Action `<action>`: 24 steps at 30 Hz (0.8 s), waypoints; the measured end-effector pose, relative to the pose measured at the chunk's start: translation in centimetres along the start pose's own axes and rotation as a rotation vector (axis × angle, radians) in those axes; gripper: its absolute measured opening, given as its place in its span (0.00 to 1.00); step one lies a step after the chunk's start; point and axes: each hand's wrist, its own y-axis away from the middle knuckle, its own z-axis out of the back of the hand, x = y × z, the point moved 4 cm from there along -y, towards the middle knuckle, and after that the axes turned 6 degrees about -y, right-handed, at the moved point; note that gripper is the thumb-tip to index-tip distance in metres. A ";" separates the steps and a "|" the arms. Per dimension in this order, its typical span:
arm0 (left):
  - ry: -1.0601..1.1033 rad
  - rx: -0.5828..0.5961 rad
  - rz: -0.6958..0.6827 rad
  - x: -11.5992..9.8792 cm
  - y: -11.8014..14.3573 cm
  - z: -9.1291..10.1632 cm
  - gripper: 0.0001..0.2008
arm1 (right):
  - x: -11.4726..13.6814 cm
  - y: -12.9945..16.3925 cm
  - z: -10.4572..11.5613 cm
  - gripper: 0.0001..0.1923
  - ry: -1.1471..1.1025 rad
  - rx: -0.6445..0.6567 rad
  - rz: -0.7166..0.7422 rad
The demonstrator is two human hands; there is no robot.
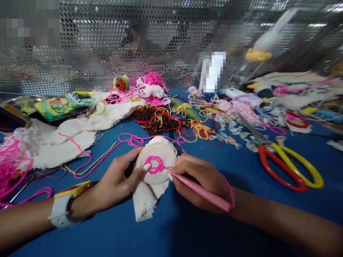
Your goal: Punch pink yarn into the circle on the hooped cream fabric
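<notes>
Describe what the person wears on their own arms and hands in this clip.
Both forearms are bare, with no sleeves in view. The left hand has pale polished nails, and its wrist carries a white smartwatch on a white band. The right hand shows no ring, watch or glove.

small embroidery hoop, pink ring stitched, pink punch needle

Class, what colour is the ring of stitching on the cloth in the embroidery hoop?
Bright pink, on white cloth; the stitched ring shows best in the head view.
</notes>
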 end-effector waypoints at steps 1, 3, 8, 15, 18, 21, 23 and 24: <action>0.015 0.006 0.018 0.0 0.1 0.0 0.21 | 0.2 0.0 0.0 0.05 -0.012 -0.018 -0.008; 0.064 0.030 0.051 0.1 0.1 -0.1 0.20 | 0.6 0.2 -0.1 0.06 -0.038 -0.040 -0.018; -0.002 0.006 0.022 0.0 0.0 0.1 0.16 | 1.6 0.5 -0.3 0.06 -0.051 0.013 -0.051; -0.206 -0.117 -0.028 0.0 -0.1 0.4 0.15 | 2.2 0.5 -0.1 0.08 -0.088 -0.007 0.000; -0.202 -0.116 -0.038 0.1 0.0 0.3 0.15 | 2.2 0.5 -0.3 0.08 -0.099 -0.005 0.021; -0.200 -0.109 -0.034 0.3 0.0 0.3 0.15 | 2.2 0.4 -0.4 0.09 -0.090 0.006 0.025; -0.199 -0.105 -0.033 0.3 0.0 0.2 0.15 | 2.2 0.4 -0.5 0.09 -0.085 0.018 0.018; -0.199 -0.102 -0.035 0.3 0.0 0.2 0.15 | 2.2 0.4 -0.6 0.09 -0.083 0.019 0.016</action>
